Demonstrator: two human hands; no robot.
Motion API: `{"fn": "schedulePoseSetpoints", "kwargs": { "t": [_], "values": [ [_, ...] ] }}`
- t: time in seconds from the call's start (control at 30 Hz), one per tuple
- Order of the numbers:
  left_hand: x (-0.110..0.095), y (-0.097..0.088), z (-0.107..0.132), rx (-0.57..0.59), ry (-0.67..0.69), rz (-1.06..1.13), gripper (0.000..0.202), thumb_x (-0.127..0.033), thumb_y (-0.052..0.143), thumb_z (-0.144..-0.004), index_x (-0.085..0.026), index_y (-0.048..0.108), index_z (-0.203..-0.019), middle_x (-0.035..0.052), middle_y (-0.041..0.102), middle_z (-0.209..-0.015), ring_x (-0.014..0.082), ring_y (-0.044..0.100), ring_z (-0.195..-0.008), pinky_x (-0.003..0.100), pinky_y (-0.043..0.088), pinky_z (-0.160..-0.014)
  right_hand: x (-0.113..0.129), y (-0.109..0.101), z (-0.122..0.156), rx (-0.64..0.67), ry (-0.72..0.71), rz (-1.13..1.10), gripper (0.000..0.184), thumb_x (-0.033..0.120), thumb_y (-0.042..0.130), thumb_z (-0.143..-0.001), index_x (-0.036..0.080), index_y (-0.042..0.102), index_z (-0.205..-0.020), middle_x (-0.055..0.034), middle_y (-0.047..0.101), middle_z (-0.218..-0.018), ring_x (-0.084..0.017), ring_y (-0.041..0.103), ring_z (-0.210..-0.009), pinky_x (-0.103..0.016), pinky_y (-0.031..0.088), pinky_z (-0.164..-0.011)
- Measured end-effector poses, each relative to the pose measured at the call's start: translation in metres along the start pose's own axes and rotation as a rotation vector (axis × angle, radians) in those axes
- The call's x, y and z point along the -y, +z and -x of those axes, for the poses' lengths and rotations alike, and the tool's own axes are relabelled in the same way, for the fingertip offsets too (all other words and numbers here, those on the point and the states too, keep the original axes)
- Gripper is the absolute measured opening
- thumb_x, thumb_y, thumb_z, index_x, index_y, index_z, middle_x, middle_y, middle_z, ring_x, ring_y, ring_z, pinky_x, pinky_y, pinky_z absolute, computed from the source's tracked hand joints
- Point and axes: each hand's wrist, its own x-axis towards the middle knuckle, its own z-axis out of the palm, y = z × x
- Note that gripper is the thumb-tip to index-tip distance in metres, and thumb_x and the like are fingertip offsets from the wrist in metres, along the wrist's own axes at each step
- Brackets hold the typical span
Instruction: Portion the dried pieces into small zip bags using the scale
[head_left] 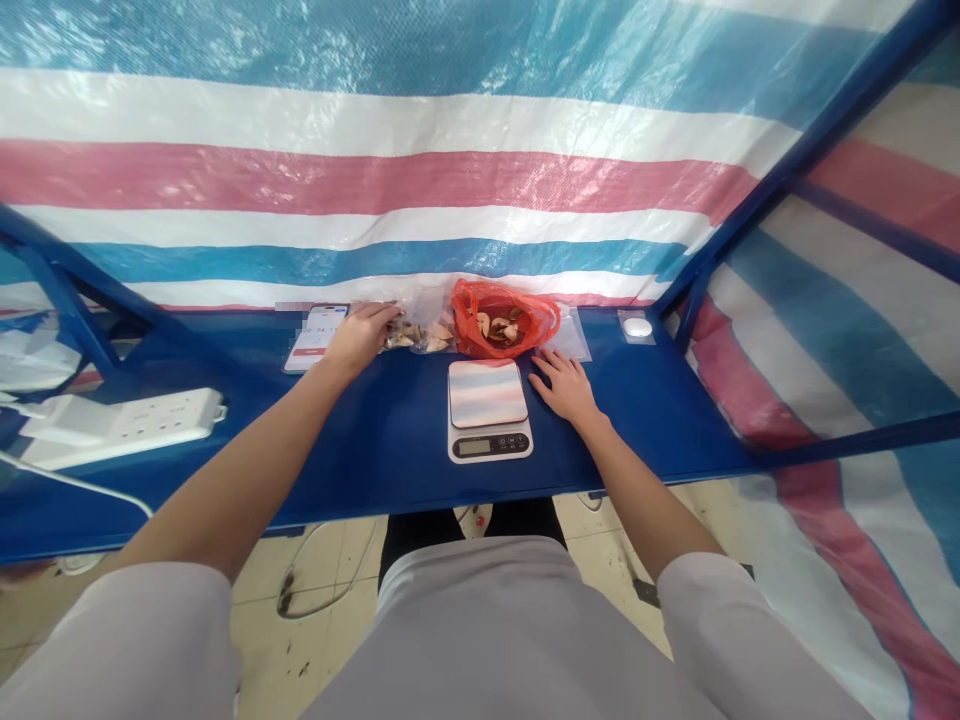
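Observation:
My left hand (361, 337) rests at the left end of the clear plastic bags (426, 325), fingers stretched out over their edge. Dried pale-brown slices show through the plastic. On the blue table, my right hand (568, 385) lies flat with its fingers spread, just right of a white kitchen scale (489, 400). Nothing sits on the scale's plate, and its display is too small to read. Behind the scale stands an open red plastic bag (466, 325) with more dried slices (501, 328) inside. Flat clear bags (576, 335) lie beyond my right fingertips.
A phone (319, 335) with a lit screen lies left of my left hand. Farther left is a white power strip (165, 415) with a plugged-in cable. A small round white item (637, 328) sits at the right rear. Striped sheeting (420, 180) hangs behind the table (390, 440).

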Motion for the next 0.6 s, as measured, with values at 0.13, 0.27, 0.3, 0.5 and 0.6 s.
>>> {"fn": "schedulePoseSetpoints", "kwargs": {
  "t": [0.13, 0.27, 0.3, 0.5, 0.6],
  "values": [
    [0.005, 0.004, 0.002, -0.075, 0.051, 0.046, 0.046, -0.017, 0.038, -0.093, -0.014, 0.068, -0.127, 0.0104, 0.07, -0.134, 0.0261, 0.062, -0.127, 0.042, 0.043, -0.117, 0.0, 0.001, 0.0, -0.019, -0.011, -0.007, 0.045, 0.041, 0.049, -0.102, 0.023, 0.063, -0.142, -0.0086, 0.052, -0.157, -0.03, 0.044, -0.149, -0.053, 0.032, -0.124],
    [0.01, 0.01, 0.003, -0.191, 0.08, 0.103, 0.043, -0.014, 0.043, -0.089, -0.017, 0.071, -0.121, 0.0111, 0.073, -0.128, 0.0263, 0.066, -0.12, 0.043, 0.047, -0.112, -0.002, 0.002, 0.0, -0.061, -0.036, -0.014, 0.044, 0.038, 0.052, -0.101, 0.022, 0.064, -0.14, -0.0095, 0.055, -0.154, -0.032, 0.047, -0.147, -0.053, 0.036, -0.121],
    [0.009, 0.01, 0.004, -0.218, 0.084, 0.11, 0.043, -0.013, 0.043, -0.088, -0.017, 0.072, -0.12, 0.0121, 0.073, -0.127, 0.0269, 0.066, -0.12, 0.043, 0.048, -0.112, -0.002, 0.003, 0.0, -0.072, -0.043, -0.017, 0.044, 0.038, 0.052, -0.101, 0.022, 0.065, -0.14, -0.0099, 0.056, -0.153, -0.032, 0.048, -0.146, -0.053, 0.037, -0.121],
    [-0.006, 0.005, 0.01, -0.376, 0.05, 0.206, 0.041, -0.017, 0.044, -0.09, -0.016, 0.074, -0.118, 0.0144, 0.074, -0.123, 0.0291, 0.068, -0.116, 0.046, 0.05, -0.109, -0.005, 0.005, 0.001, -0.174, -0.08, -0.048, 0.038, 0.033, 0.055, -0.099, 0.022, 0.07, -0.132, -0.0095, 0.059, -0.15, -0.032, 0.051, -0.143, -0.052, 0.041, -0.119],
    [-0.02, -0.001, 0.016, -0.466, -0.018, 0.301, 0.039, -0.021, 0.046, -0.09, -0.015, 0.075, -0.116, 0.0132, 0.076, -0.119, 0.0275, 0.069, -0.113, 0.043, 0.051, -0.106, -0.006, 0.006, 0.003, -0.243, -0.095, -0.072, 0.035, 0.033, 0.055, -0.1, 0.021, 0.072, -0.127, -0.0095, 0.062, -0.146, -0.032, 0.055, -0.141, -0.052, 0.043, -0.117]
  ]
}}
